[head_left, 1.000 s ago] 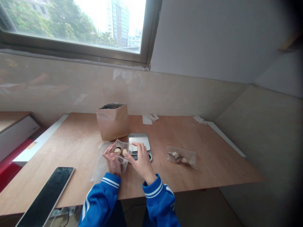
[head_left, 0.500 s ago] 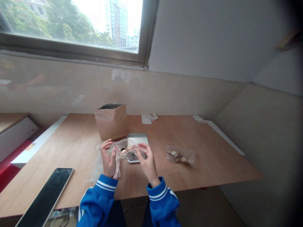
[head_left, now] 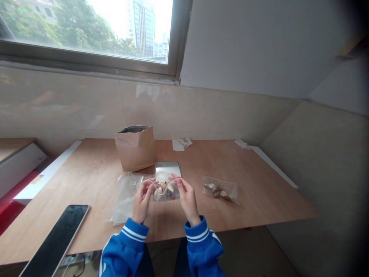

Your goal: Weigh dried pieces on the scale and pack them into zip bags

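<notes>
The left grip [head_left: 142,201] and right grip [head_left: 188,200] each pinch the red-lined mouth of a small clear zip bag [head_left: 165,191] of pale lumps, held over a flat scale [head_left: 168,167] mid-bench [head_left: 86,184], where one slipped pinch could spill them.

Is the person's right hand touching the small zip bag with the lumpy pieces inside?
Touching: the head view shows the right hand pinching the top edge of the zip bag between its fingers.

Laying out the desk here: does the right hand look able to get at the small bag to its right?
Probably yes: the right hand is close to the small bag, nothing between them, though it would first have to release the zip bag it pinches.
</notes>
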Motion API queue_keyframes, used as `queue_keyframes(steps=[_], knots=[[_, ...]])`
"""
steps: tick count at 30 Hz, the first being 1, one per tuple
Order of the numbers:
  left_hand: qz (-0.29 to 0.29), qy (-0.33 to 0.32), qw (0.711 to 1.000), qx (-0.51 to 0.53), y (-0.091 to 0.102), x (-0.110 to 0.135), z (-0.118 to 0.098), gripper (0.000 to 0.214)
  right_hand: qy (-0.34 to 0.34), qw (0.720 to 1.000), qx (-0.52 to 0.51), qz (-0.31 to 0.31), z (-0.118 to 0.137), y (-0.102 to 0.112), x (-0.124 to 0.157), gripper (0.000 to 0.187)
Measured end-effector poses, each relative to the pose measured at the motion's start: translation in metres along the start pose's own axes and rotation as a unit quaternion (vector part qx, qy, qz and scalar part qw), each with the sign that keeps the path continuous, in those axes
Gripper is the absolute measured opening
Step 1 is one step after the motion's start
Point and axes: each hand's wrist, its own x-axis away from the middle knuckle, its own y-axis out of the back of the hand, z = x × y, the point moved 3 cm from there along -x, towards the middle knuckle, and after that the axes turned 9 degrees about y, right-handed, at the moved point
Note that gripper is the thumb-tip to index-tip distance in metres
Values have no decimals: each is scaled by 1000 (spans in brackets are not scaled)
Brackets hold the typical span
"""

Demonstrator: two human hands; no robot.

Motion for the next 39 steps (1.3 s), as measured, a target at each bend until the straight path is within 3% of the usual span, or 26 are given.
queue_keyframes(steps=[3,8,19,25,33,39], knots=[[-15,-3,1000,-11,-3,2,0,24,14,999,43,24,-3,1,1,44],[-118,11,993,25,9,0,10,25,11,994,99,-55,-21,20,1,46],[-51,71,995,38,13,-3,41,34,-28,996,59,-66,-62,40,3,44],[-107,31,993,-32,18,-2,40,32,-25,995,69,-71,-70,47,4,44],[-66,46,995,-50,17,-1,41,36,-30,998,45,-36,-68,48,4,46],[-98,50,993,-47,20,-2,47,32,-31,997,57,-44,-70,48,5,44]])
